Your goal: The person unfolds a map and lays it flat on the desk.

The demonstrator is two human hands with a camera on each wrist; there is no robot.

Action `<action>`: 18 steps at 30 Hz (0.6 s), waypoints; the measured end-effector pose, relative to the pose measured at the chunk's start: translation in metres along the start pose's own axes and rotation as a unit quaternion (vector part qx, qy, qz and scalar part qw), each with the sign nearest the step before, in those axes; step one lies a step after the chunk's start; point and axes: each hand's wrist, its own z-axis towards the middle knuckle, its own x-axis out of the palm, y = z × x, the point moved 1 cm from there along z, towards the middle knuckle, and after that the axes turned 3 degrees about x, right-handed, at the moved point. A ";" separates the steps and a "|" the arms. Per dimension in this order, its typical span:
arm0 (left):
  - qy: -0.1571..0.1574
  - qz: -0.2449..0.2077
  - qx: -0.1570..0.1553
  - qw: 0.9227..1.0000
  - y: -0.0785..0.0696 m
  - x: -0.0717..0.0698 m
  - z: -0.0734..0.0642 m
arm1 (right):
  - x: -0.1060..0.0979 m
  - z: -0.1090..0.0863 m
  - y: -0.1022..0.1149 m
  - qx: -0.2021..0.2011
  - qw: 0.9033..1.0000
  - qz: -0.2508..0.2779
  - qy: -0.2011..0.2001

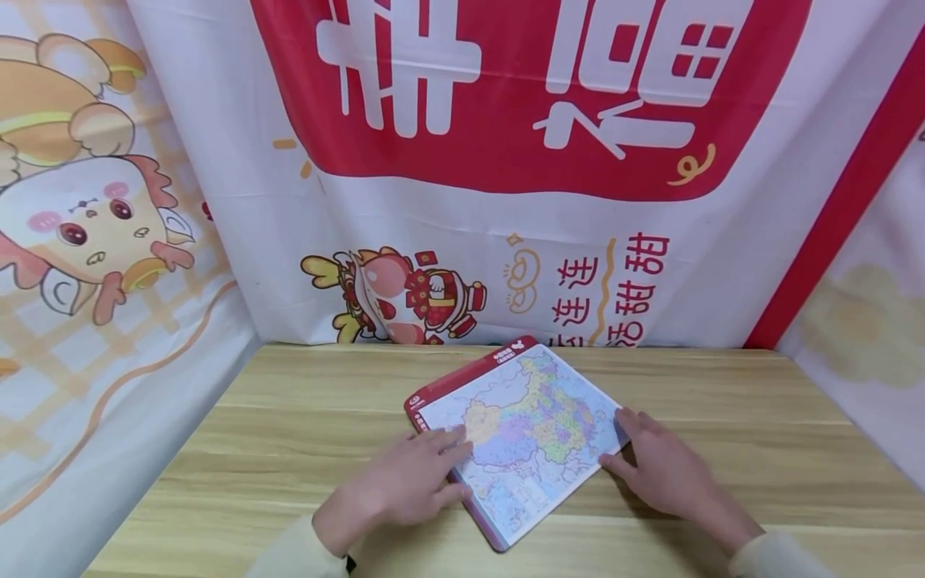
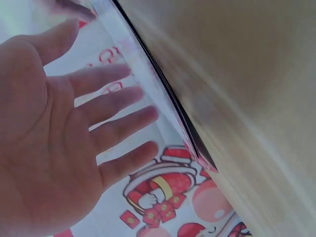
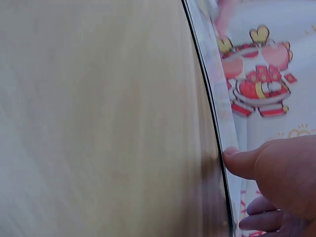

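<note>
A thin map board [image 1: 520,417] with rounded corners, a red strip along its upper left edge and a printed coloured map lies turned at an angle on the wooden table. My left hand [image 1: 408,482] rests at its left side, fingers spread and fairly straight over the edge; the left wrist view shows this palm [image 2: 54,128] beside the board's thin edge [image 2: 163,81]. At the right corner is my right hand [image 1: 665,461], thumb and fingers placed either side of the corner. In the right wrist view its thumb [image 3: 242,160] touches the board's edge [image 3: 215,113].
The light wooden table [image 1: 238,449] spreads around the board on both sides. A white and red printed cloth [image 1: 477,209] hangs behind the table's far edge, close to the board's top corner. Another printed cloth [image 1: 94,241] hangs at the left.
</note>
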 end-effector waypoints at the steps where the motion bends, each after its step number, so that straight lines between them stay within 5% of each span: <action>1: -0.011 -0.004 -0.001 1.000 0.003 -0.001 0.003 | 0.001 -0.002 0.003 0.002 1.000 0.001 0.005; 8: -0.043 -0.022 -0.037 0.998 0.030 -0.009 0.030 | 0.007 -0.015 0.029 0.029 0.999 0.004 0.035; 18: 0.000 -0.037 -0.068 0.997 0.047 -0.007 0.047 | 0.009 -0.020 0.048 0.062 0.996 0.006 0.064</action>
